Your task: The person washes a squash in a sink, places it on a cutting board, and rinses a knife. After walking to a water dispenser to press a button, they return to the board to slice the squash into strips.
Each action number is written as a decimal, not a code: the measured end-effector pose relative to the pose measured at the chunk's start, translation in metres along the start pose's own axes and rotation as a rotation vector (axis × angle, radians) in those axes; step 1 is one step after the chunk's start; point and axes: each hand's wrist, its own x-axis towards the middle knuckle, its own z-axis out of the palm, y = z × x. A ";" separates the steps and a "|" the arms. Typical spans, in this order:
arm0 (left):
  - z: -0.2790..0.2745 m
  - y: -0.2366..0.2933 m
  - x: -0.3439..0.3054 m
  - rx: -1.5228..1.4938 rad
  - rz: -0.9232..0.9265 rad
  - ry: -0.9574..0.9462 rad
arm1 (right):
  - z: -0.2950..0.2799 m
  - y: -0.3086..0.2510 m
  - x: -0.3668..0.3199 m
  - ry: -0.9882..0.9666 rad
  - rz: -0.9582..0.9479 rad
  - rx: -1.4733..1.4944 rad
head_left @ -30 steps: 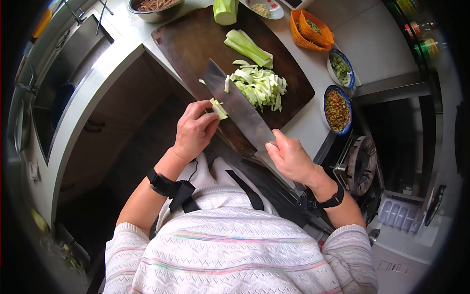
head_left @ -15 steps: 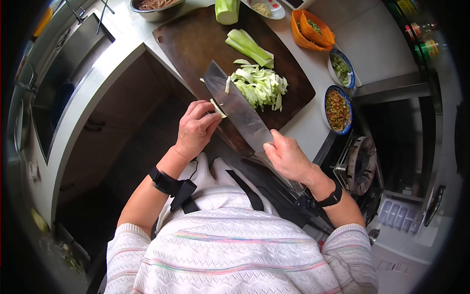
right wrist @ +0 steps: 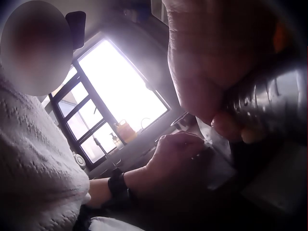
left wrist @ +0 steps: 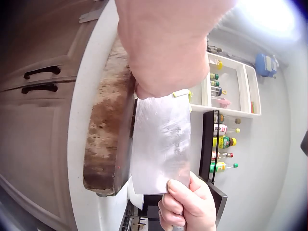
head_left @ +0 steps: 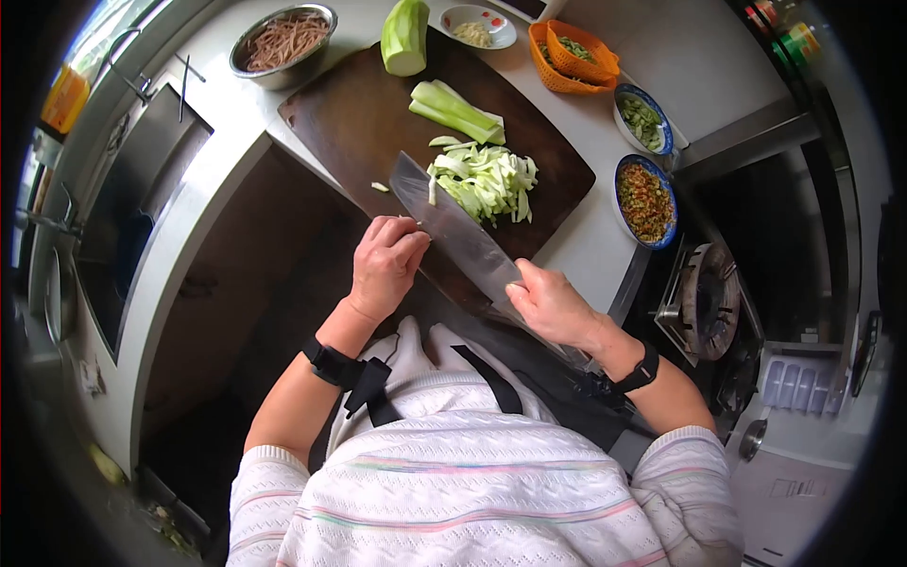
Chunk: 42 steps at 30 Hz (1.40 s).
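My right hand (head_left: 557,307) grips a cleaver (head_left: 463,231) by its handle, the blade slanting across the near edge of a dark wooden cutting board (head_left: 359,132). At the blade's near side, my left hand (head_left: 387,265) has its fingers bent, the fingertips pinching a pale green vegetable piece that is mostly hidden now. A thin pale strip (head_left: 432,192) clings to the far face of the blade. Beyond it lies a heap of cut pale green strips (head_left: 491,181), with longer green pieces (head_left: 457,113) behind. A thick light green vegetable chunk (head_left: 404,42) lies at the board's far end.
A metal bowl of brownish shreds (head_left: 283,42) stands far left, near the sink (head_left: 142,217). Along the right are a dish of minced white bits (head_left: 472,34), orange baskets (head_left: 576,59), a bowl of green pieces (head_left: 642,123), a bowl of chopped mix (head_left: 645,200) and a gas burner (head_left: 710,302).
The head view has shifted, bringing the metal bowl further into view. The vegetable piece in my left fingers, visible earlier beside the blade, is now mostly hidden. The cleaver stays alongside the fingers.
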 end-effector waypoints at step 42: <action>-0.085 -0.119 0.221 0.079 0.032 -0.843 | 0.025 -0.053 0.014 0.160 0.126 -0.078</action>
